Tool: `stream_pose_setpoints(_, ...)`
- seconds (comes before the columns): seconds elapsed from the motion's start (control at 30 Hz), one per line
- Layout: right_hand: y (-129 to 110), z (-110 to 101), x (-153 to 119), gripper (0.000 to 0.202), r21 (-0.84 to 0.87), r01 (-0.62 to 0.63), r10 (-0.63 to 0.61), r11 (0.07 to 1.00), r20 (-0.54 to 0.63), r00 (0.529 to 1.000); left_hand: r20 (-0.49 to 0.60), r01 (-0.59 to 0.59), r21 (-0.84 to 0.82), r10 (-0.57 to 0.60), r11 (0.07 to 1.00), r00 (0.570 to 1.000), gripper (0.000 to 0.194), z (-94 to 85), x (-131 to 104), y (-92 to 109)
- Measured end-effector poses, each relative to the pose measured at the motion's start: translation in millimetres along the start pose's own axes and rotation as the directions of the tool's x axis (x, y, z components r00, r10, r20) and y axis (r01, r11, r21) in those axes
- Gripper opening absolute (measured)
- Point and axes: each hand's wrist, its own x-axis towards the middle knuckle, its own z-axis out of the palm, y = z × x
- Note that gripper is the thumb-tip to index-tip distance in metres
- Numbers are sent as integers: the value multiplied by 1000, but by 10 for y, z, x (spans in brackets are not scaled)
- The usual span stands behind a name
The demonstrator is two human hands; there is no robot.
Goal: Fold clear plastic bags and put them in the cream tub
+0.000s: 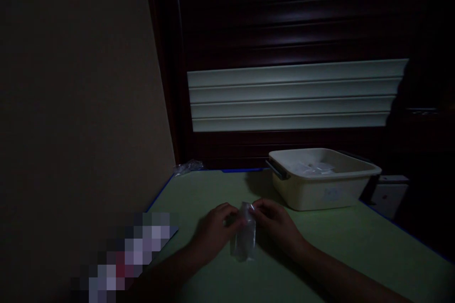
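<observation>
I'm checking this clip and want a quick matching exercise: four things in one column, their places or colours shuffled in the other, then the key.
Things
1. clear plastic bag
2. cream tub
3. crumpled clear plastic
4. tabletop

Places or colours
A. at the far left corner
B. green with blue edging
C. between the left hand and right hand
D. toward the back, on the right side

Pairs: 1-C, 2-D, 3-A, 4-B

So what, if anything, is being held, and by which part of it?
A small, clear, roughly rectangular plastic bag, held near its upper end in the grip of the left hand and the right hand.
</observation>
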Motion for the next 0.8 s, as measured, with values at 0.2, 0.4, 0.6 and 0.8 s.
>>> stream_pose_setpoints(0.2,-50,13,-9,35,39,-2,2,999,-4,1000,-67,41,-84,-47,996,997,15,-20,28,18)
stream_pose_setpoints(0.4,-25,-35,31,27,12,18,-17,1000,-67,998,-169,89,-166,-117,982,979,18,-40,44,-52)
stream_pose_setpoints(0.6,8,-51,45,30,-1,42,-42,999,-162,986,-204,170,-293,-235,941,950,21,-39,51,-110)
stream_pose_setpoints(0.8,72,-31,52,36,47,66,-54,997,-214,975,-162,228,-433,-324,872,932,34,-35,78,-33)
